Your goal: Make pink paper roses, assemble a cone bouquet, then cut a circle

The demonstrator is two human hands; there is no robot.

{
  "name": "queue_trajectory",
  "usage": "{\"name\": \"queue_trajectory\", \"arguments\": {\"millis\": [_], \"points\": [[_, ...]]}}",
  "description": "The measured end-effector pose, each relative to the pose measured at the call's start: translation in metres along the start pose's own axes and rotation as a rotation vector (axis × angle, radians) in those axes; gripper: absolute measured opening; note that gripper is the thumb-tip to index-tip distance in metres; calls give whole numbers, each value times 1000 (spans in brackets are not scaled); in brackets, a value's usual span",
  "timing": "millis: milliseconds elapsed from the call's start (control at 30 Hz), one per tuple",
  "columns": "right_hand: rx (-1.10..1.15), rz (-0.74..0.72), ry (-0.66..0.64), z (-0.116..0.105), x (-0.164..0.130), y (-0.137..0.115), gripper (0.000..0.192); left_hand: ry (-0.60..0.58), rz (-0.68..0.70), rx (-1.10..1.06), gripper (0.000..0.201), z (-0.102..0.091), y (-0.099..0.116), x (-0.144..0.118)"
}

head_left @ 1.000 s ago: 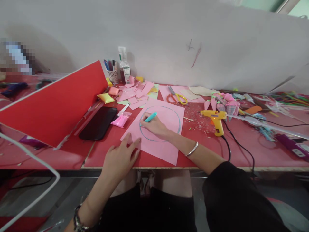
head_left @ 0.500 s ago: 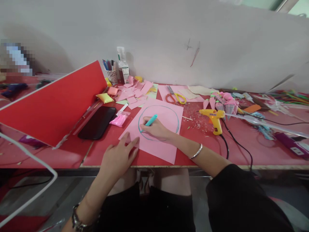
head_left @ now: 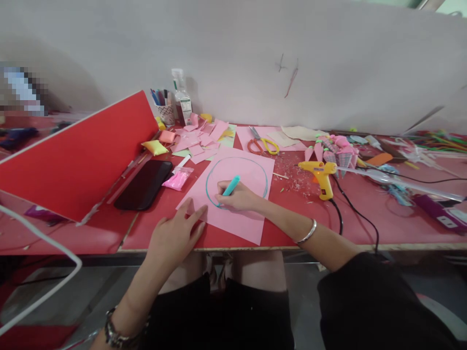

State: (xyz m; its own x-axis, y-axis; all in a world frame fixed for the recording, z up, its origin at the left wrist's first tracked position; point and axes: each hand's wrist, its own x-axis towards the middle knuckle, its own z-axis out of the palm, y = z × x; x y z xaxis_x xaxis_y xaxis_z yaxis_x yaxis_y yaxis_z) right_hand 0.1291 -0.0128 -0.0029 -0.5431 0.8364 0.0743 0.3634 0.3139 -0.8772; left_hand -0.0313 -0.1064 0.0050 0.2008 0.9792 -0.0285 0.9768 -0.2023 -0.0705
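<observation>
A pink paper sheet [head_left: 237,221] lies on the red table in front of me, with a teal circle [head_left: 262,170] drawn on it. My right hand [head_left: 239,198] grips a teal marker [head_left: 231,185], its tip on the lower left part of the circle line. My left hand [head_left: 175,236] rests flat, fingers spread, on the sheet's near left corner and the table edge.
A black phone [head_left: 144,183] and a pink packet [head_left: 177,179] lie left of the sheet. Pink paper scraps [head_left: 199,141], scissors [head_left: 260,143], a pen cup [head_left: 165,109] and a bottle [head_left: 182,99] sit behind. A yellow glue gun [head_left: 321,174] with cord lies right. A red divider board [head_left: 80,155] stands left.
My right hand with the marker has slid down and toward me along the left side of the circle. My left hand stays on the sheet's corner.
</observation>
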Motion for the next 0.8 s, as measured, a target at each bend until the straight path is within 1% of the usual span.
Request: {"name": "queue_trajectory", "arguments": {"millis": [233,533,800], "points": [[14,-27,-23,-7,-11,2,17,7,12,22,41,0,-1,0],[21,28,-16,-18,-21,2,18,-10,10,28,42,0,-1,0],[-21,56,3,-29,-31,1,18,-32,-1,46,42,0,-1,0]]}}
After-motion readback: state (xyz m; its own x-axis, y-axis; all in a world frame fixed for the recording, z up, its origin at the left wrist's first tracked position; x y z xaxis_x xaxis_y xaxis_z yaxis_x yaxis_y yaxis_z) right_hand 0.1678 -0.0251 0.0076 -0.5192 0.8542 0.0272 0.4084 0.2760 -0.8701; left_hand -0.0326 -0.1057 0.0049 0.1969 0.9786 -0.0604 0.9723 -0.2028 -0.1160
